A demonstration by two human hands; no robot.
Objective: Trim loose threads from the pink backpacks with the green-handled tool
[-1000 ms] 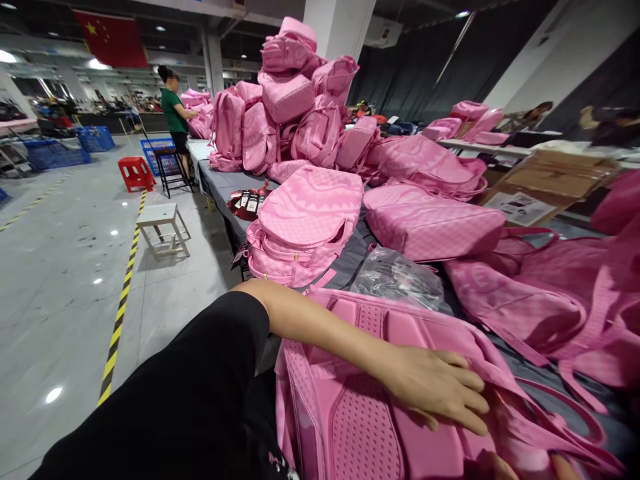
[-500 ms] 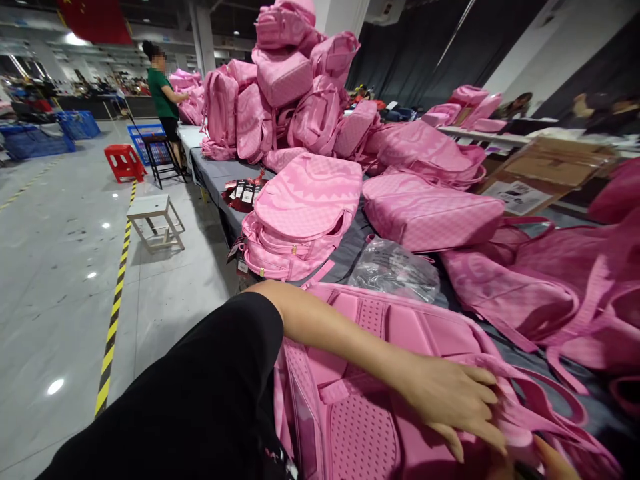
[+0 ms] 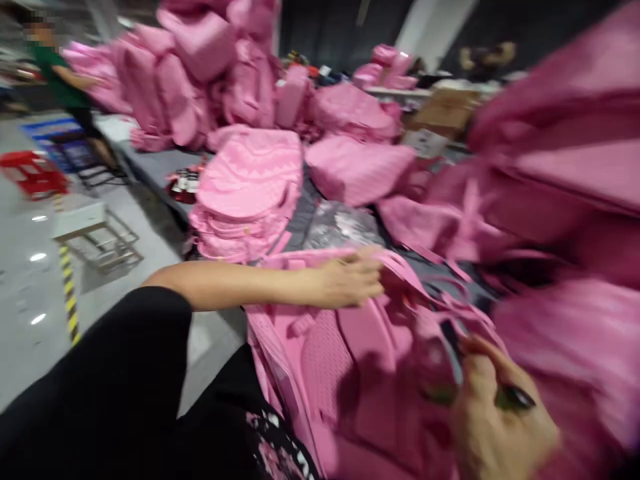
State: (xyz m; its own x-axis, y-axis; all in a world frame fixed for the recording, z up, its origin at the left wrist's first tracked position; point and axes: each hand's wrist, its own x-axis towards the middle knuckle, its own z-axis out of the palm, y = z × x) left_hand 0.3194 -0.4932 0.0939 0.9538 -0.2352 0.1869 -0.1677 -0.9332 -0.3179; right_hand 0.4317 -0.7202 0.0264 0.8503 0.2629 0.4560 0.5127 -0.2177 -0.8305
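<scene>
Our backpack (image 3: 360, 373) lay back panel up on the tabletop (image 3: 300, 230), at the near edge. Its long axis ran, as far as the blur let us judge, away from us toward the plastic bag (image 3: 343, 230). Our left hand (image 3: 347, 283) was on its far end, the arm stretched across from the left and the fingers (image 3: 373, 275) bent over that edge. We could not tell whether they were clenched on it or only laid there. Our right hand (image 3: 495, 427) was low by the near right corner, its fingers closed on a small dark object (image 3: 515, 399) too smeared to name. So the backpack lay below and between both hands, the left touching it, the right just beside it and perhaps touching. A stack (image 3: 250, 193) of pink backpacks stood just beyond the left hand.
</scene>
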